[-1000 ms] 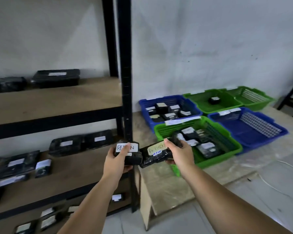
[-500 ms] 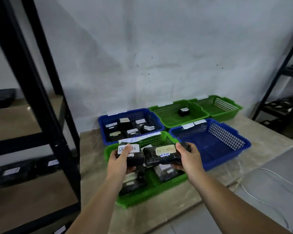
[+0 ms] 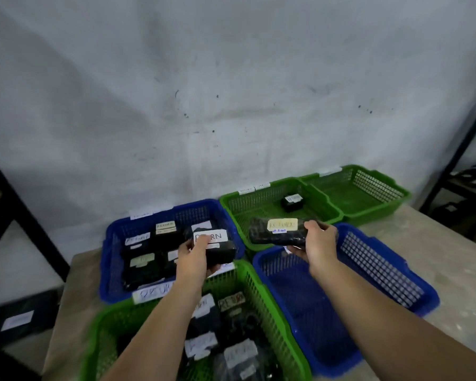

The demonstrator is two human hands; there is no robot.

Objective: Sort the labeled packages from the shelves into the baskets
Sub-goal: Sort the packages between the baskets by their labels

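Observation:
My left hand (image 3: 194,258) grips a black package with a white label (image 3: 220,247), held over the right side of the far-left blue basket (image 3: 107,259), which holds several labeled black packages. My right hand (image 3: 319,243) grips a flatter black package with a yellow label (image 3: 279,232), held above the gap between the far green basket (image 3: 259,207) and the near blue basket (image 3: 390,273). The near green basket (image 3: 261,298) below my arms holds several labeled packages. The far green basket holds one small package (image 3: 293,202).
A third green basket (image 3: 368,193) stands at the far right against the white wall. All baskets sit on a pale table (image 3: 456,251). Black shelf frames stand at the left (image 3: 19,215) and right (image 3: 462,149) edges. A labeled package (image 3: 19,317) lies low at the left.
Both hands have moved forward and apart with their packages, from over the near green basket to above the far baskets. The view has turned right and closer to the table.

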